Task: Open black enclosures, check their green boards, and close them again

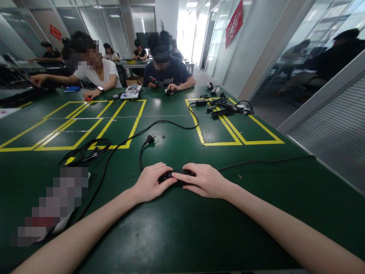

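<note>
We advise keeping the black adapter (165,176) level between both hands, its right-hand cord (265,161) untwisted. We find the left hand (151,183) and right hand (208,180) with fingers part-curled, grasping the adapter between them; whether it touches the tabletop (176,232) we cannot tell. A plug (150,140) lies beyond the left fingers.

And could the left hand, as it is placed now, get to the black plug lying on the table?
Probably yes: the plug lies just ahead of the left hand, with only a cord between, though the hand may first need to release the black object.
</note>
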A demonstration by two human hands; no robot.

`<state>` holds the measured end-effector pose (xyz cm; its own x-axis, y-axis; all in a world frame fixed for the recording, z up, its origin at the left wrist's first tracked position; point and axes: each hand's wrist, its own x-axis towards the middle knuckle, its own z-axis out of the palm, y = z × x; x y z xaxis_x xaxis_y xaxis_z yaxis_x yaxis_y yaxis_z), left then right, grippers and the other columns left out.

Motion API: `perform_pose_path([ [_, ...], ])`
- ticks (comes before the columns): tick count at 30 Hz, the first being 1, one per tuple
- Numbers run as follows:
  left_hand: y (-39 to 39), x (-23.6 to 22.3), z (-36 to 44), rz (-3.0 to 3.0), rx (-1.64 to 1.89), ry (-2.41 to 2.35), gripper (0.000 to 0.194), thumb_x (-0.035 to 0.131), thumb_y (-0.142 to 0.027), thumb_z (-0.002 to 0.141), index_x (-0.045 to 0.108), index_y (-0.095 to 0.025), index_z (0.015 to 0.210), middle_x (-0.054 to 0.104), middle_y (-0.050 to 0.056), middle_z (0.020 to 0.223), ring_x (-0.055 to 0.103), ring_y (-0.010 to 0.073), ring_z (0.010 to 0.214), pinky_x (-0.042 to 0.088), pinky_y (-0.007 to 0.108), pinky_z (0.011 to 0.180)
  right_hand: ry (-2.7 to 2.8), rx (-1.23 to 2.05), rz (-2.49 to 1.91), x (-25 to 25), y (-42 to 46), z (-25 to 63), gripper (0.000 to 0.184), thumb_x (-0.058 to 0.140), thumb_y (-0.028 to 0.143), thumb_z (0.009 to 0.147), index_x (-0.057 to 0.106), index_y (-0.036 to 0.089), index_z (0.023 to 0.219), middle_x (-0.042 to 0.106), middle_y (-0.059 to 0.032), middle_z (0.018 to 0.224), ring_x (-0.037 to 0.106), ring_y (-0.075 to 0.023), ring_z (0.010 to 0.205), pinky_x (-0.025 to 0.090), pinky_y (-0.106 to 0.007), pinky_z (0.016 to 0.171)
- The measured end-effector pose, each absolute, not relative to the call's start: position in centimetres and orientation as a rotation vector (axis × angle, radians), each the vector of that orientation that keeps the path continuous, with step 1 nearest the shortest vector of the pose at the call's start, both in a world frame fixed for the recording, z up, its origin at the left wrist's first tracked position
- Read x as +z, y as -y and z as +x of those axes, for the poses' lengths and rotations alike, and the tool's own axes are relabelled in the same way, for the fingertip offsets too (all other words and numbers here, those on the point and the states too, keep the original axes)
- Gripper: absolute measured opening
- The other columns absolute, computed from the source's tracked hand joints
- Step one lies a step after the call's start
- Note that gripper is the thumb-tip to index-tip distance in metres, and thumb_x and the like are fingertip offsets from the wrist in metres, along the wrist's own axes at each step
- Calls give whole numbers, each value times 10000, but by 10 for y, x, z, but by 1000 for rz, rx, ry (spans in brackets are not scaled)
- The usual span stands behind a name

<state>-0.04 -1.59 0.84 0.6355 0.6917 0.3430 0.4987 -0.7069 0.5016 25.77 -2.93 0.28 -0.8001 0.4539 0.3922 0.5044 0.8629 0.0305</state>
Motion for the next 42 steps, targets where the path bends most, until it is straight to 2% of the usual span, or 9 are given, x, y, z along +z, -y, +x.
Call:
perform_pose_path([
  [4, 16, 7, -2, 2465, 812, -894, 277, 598, -406, 1006, 719, -165, 1068, 724, 60, 874, 663, 196, 795, 535, 325, 742, 2659, -178, -736, 1, 30, 259, 443, 482, 367, 1064, 556, 264, 1488, 649, -108, 1125, 645, -186, 853, 544, -274, 681],
  [7, 18, 7, -2, 2531, 989, -913, 313, 638, -357, 976, 668, -187, 1237, 742, 104, 1082, 672, 248, 1007, 545, 406, 911, 2559, -113, -776, -1, 29, 262, 447, 503, 349, 1053, 552, 268, 1489, 650, -99, 1129, 646, -174, 814, 555, -275, 678],
  [10, 21, 7, -2, 2674, 1224, -1042, 411, 633, -272, 961, 589, -221, 1366, 613, 154, 1412, 540, 327, 1323, 429, 544, 1116, 2346, -24, -842, 1, 23, 269, 482, 539, 311, 1032, 521, 276, 1513, 658, -94, 1133, 673, -194, 869, 581, -301, 727],
  [12, 21, 7, -2, 2737, 1275, -1043, 444, 620, -236, 955, 562, -232, 1395, 541, 162, 1499, 483, 342, 1394, 369, 587, 1168, 2155, 21, -928, 5, 16, 277, 511, 572, 293, 1010, 519, 275, 1518, 675, -98, 1121, 686, -225, 933, 596, -338, 791],
  [19, 16, 0, -1, 2735, 680, -867, 239, 573, -251, 990, 685, -210, 1197, 709, 117, 1254, 647, 277, 1184, 536, 469, 1018, 1439, 22, -1280, 18, -17, 323, 632, 550, 457, 957, 507, 191, 1528, 613, -160, 1435, 601, -333, 1315, 519, -518, 1074],
  [24, 15, 1, 0, 2720, 644, -876, 233, 581, -244, 985, 703, -215, 1181, 706, 115, 1274, 637, 278, 1197, 528, 485, 1034, 1146, -109, -1424, 25, -32, 369, 656, 541, 457, 919, 518, 168, 1508, 591, -178, 1458, 573, -359, 1352, 517, -541, 1081],
  [31, 15, 1, -2, 2720, 642, -872, 216, 581, -250, 988, 708, -203, 1156, 711, 115, 1266, 640, 277, 1179, 533, 483, 1020, 1166, -61, -1804, 14, -33, 418, 642, 557, 401, 877, 591, 134, 1460, 680, -174, 1360, 636, -360, 1265, 500, -498, 1083],
  [37, 15, 2, -1, 2716, 638, -873, 222, 591, -246, 977, 714, -217, 1160, 712, 111, 1263, 643, 275, 1178, 537, 479, 1016, 1238, 85, -2213, 3, -36, 433, 636, 634, 459, 846, 659, 176, 1415, 737, -190, 1213, 681, -421, 1107, 547, -523, 898],
  [42, 15, 2, -1, 2705, 630, -878, 223, 591, -249, 979, 713, -223, 1165, 709, 109, 1272, 641, 272, 1180, 532, 476, 1019, 1336, 41, -2171, -3, -39, 439, 595, 643, 481, 841, 678, 199, 1364, 745, -168, 1174, 688, -381, 1037, 542, -461, 818],
])
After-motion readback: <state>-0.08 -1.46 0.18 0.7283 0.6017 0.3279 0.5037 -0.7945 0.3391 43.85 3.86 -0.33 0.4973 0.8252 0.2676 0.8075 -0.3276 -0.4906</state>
